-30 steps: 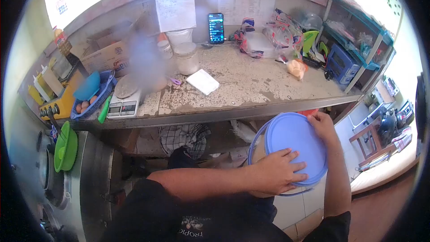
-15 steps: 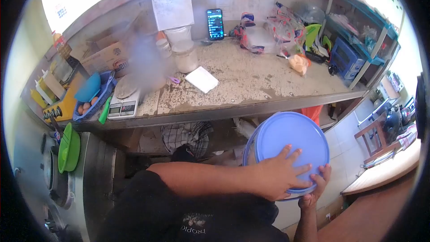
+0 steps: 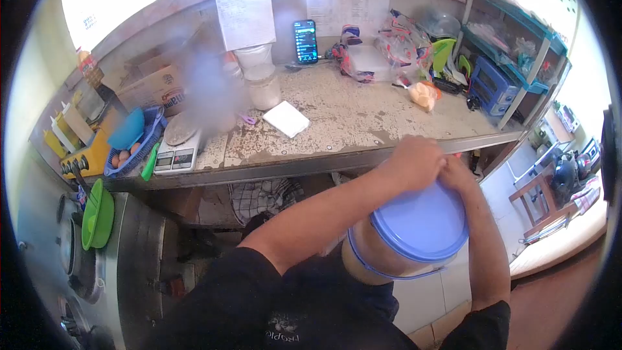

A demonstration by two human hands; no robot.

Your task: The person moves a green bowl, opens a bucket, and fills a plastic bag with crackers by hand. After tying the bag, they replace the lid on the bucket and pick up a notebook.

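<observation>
A round tub point(image 3: 364, 253) with pale walls is held close against my body, below the front edge of the worktop. Its blue lid point(image 3: 421, 227) is on and faces up, slightly tilted. My left hand point(image 3: 416, 161) reaches across to the lid's far rim, with its fingers curled over the edge. Right beside it, my right hand point(image 3: 457, 174) grips the same far rim, its fingers bent. The two hands touch or nearly touch, and their fingertips are partly hidden. The tub's contents cannot be seen.
On the worktop point(image 3: 350, 116) are a kitchen scale point(image 3: 176, 159), a blue basket of eggs point(image 3: 129, 149), a white folded cloth or paper point(image 3: 286, 119), a phone point(image 3: 306, 42) and plastic bags point(image 3: 376, 58). A green bowl point(image 3: 98, 217) stands at left by the stove.
My left hand has left the lid's top and moved to its far rim. My right hand has shifted from the lid's near right edge to the far rim. The tub sits slightly lower.
</observation>
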